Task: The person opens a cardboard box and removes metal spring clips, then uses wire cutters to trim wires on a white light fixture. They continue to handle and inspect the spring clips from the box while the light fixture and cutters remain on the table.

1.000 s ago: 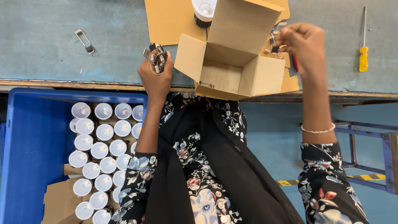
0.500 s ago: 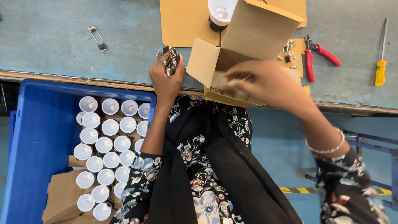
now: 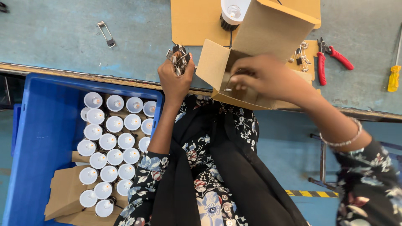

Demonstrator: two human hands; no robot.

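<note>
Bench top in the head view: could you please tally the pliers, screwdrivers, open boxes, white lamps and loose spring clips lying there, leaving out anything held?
Red-handled pliers: 1
Yellow-handled screwdriver: 1
Open cardboard box: 1
White lamp: 1
Lone spring clip: 1
Total: 5

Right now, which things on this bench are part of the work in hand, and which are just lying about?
In use:
left hand gripping spring clips
right hand inside the cardboard box
white lamp

Lying about:
red pliers
yellow screwdriver
loose clip
blue crate
</note>
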